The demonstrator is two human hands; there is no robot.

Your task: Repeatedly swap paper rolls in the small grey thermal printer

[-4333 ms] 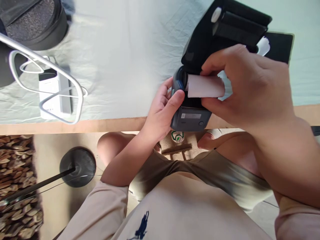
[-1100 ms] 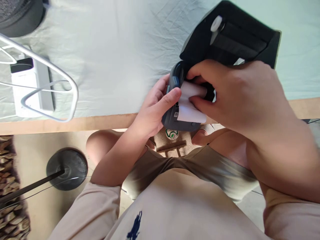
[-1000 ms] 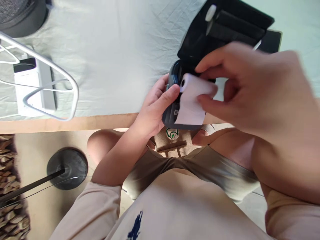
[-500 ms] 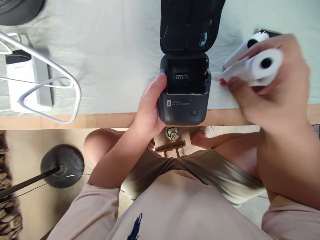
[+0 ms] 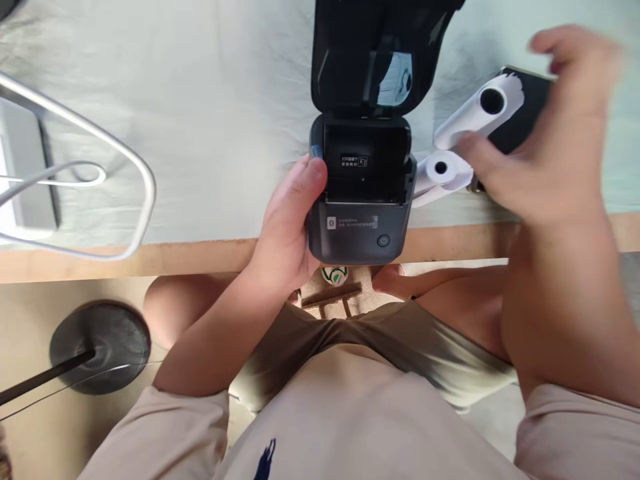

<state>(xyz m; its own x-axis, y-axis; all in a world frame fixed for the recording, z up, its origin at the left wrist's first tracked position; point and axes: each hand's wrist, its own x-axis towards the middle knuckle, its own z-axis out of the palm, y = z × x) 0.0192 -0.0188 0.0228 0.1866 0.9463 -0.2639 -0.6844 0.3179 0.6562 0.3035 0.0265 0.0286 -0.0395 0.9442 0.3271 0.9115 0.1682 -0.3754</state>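
My left hand (image 5: 290, 213) grips the left side of a dark portable label printer (image 5: 356, 230), its thumb on the rim. The printer's lid (image 5: 370, 60) stands raised, and the paper bay (image 5: 367, 160) inside holds no roll. To the right of the printer lies a white paper roll (image 5: 427, 179) with a small dark core. Just above it, a second paper roll (image 5: 465, 120) with a wider core and ragged edge rests partly over a dark flat object (image 5: 523, 110). My right hand (image 5: 560, 147), blurred, is open over these rolls, its thumb close to the second one.
A white cable (image 5: 125, 157) loops across the left of the cloth-covered table (image 5: 210, 133), by a white box-shaped device (image 5: 30, 173). The table's wooden edge (image 5: 210, 257) runs above my legs. A round black stand base (image 5: 100, 347) is on the floor at left.
My right hand has let go of the paper roll, which now lies beside the printer. That hand has opened and lifted up and away. My left hand keeps its hold on the printer.
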